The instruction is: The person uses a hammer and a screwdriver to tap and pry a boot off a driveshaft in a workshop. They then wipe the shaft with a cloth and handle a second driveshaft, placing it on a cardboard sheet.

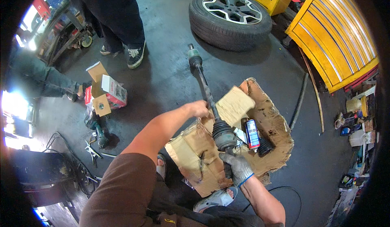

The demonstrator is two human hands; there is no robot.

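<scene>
A CV axle (204,82) with black ribbed rubber boots stretches away from me over flattened cardboard (189,154). My right hand (239,166), in a grey knit glove with a blue cuff edge, grips its near stub end below the large boot (224,132). My bare left hand (199,108) is closed at the middle of the shaft, its fingertips hidden behind it. A tan cardboard piece (236,103) lies behind the shaft, close to that hand. On the cardboard to the right are a blue-and-white tube (252,134) and a loose black ribbed boot (265,146).
A wheel with tyre (230,20) lies ahead, near yellow tool cabinets (332,35). Left are an opened parts box (114,93), a greenish axle part (100,132), locking pliers (91,151) and a cable (65,144). One person (112,13) stands ahead; another person's leg (45,80) is left.
</scene>
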